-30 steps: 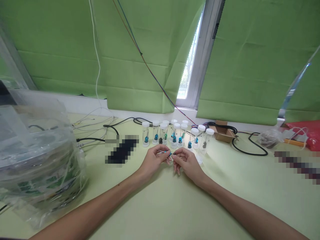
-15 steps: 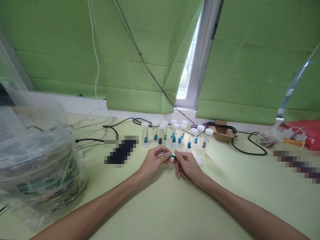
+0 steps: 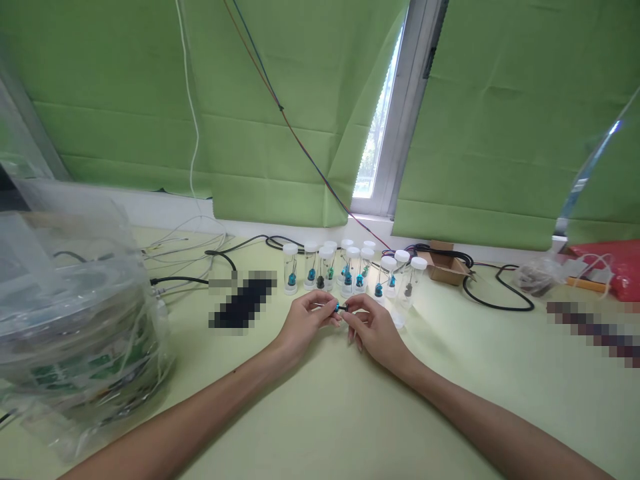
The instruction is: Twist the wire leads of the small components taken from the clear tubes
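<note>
My left hand (image 3: 307, 321) pinches a small blue-and-black part (image 3: 338, 307) between thumb and fingertips, a thin rod or wire sticking out on its left side. At the part's black right end, the thumb and forefinger of my right hand (image 3: 375, 332) close on it, the other fingers bent below. Just behind my hands stand several clear tubes with white caps (image 3: 352, 270), most holding a blue, green or dark piece with thin stems. A loose white cap or tube base (image 3: 397, 320) lies beside my right hand, partly hidden by it.
A large plastic-wrapped reel stack (image 3: 90, 347) fills the left side. Black cables (image 3: 223, 254) run along the back, near an open cardboard box (image 3: 445, 270). A blurred-out dark object (image 3: 243, 302) lies left of the tubes, a red bag (image 3: 620, 267) far right.
My hands and the small part have shifted slightly left. The right-hand fingers have changed their hold, the forefinger now arched higher over the black end, which shows more plainly.
</note>
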Demonstrator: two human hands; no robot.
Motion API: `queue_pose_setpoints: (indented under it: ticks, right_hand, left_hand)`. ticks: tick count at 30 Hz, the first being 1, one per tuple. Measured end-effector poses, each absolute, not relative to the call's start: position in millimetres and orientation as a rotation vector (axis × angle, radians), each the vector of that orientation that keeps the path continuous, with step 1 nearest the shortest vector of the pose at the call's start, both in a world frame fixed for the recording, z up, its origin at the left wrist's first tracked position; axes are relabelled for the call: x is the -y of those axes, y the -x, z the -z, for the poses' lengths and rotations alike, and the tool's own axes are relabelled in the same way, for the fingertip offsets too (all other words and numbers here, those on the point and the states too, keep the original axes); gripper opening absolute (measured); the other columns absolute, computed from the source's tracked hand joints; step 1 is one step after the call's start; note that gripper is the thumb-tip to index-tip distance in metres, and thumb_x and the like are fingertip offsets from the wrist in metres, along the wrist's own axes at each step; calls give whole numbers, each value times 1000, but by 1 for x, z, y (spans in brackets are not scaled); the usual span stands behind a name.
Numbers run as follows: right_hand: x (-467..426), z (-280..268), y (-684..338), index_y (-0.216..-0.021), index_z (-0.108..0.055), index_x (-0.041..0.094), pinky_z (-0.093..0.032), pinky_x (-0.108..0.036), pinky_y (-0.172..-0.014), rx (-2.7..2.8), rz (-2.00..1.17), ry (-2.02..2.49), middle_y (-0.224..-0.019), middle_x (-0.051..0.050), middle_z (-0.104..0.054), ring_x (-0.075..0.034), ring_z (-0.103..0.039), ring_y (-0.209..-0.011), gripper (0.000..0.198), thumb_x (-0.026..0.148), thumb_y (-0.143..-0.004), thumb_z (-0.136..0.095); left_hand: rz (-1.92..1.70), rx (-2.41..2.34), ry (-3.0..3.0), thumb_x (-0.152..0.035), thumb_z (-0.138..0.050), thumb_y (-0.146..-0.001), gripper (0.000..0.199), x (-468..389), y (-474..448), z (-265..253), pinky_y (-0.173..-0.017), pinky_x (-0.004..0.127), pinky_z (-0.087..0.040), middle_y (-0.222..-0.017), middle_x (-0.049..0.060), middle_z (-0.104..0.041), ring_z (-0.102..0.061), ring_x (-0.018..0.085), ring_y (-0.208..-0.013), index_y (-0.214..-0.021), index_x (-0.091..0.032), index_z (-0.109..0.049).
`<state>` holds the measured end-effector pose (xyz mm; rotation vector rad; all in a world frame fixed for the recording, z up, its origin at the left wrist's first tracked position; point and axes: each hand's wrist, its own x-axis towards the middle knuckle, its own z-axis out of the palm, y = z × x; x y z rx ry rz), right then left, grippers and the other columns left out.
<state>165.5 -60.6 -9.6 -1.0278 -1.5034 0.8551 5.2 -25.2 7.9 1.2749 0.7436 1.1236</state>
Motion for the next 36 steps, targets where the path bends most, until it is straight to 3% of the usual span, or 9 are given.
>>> queue_pose_setpoints:
  ticks: [5, 15, 20, 25, 28, 36]
  right_hand:
    - [63, 7, -165, -88, -55, 19, -42, -21, -40, 1559, -773, 1062, -80, 0, -60, -9, -56, -48, 19, 39, -88, -56]
    - [54, 14, -166, -69, -52, 19, -37, -20, -32, 1538, -940, 1102, -52, 3, -53, -10, -52, -37, 44, 56, -90, -44]
    - [54, 15, -166, -75, -53, 18, -37, -19, -31, 1521, -956, 1096, -60, 2, -57, -9, -53, -37, 43, 56, -90, -42]
    - [56, 12, -166, -96, -52, 20, -39, -19, -32, 1501, -920, 1061, -79, 0, -62, -10, -57, -43, 32, 50, -85, -55]
    - [58, 12, -165, -98, -51, 21, -40, -20, -33, 1510, -906, 1036, -85, 0, -61, -9, -58, -45, 30, 46, -83, -59]
    - [58, 11, -165, -82, -53, 20, -41, -21, -36, 1548, -896, 1075, -65, 3, -57, -10, -54, -41, 28, 48, -88, -52]
  left_hand:
    - [-1102, -716, -1307, -35, -72, -74, 22, 26, -5, -7, -73, 33, -53, -71, 2, -63, -62, 15, -67, -80, -15, -63]
    - [-1049, -749, -1422, -36, -68, -78, 21, 29, -4, -9, -73, 33, -50, -68, 2, -64, -62, 15, -65, -81, -16, -61]
    - [-1067, -736, -1408, -36, -69, -77, 21, 27, -4, -8, -72, 33, -50, -70, 2, -64, -63, 16, -65, -81, -16, -62]
    - [-1109, -719, -1351, -36, -71, -75, 23, 23, -3, -5, -73, 34, -51, -72, 2, -63, -62, 15, -64, -81, -15, -62]
    - [-1119, -724, -1360, -37, -71, -74, 24, 23, -3, -4, -73, 34, -51, -74, 2, -63, -61, 14, -62, -81, -16, -63]
    - [-1092, -724, -1382, -39, -71, -74, 25, 25, -4, -6, -71, 33, -50, -67, 3, -64, -62, 16, -64, -81, -16, -63]
